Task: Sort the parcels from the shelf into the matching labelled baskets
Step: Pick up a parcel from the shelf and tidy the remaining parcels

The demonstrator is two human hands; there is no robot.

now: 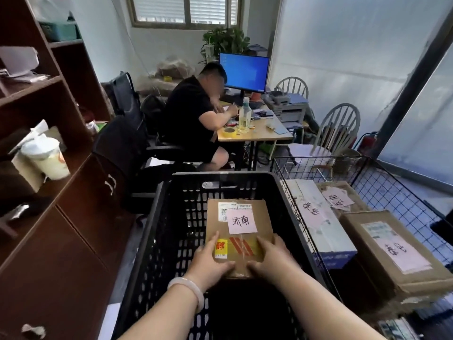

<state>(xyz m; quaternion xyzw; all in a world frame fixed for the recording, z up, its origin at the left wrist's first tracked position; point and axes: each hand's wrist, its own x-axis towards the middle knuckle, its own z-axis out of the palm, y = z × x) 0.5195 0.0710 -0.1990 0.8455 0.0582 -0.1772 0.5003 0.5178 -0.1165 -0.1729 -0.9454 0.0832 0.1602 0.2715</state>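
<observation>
A dark brown shelf (pixel 61 99) fills the left of the frame. A white lidded cup (pixel 46 158) lies tilted on its lower board, papers (pixel 19 67) lie on a board above, and a green box (pixel 60 31) sits at the upper left. On the floor (pixel 431 190), a black plastic crate (pixel 159 241) stands at lower centre, with a wire basket (pixel 392 200) just beside it on the right.

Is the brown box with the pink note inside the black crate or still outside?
Inside: the cardboard parcel is below the rim of the black crate, within its walls; left hand and right hand grip its near end.
</observation>
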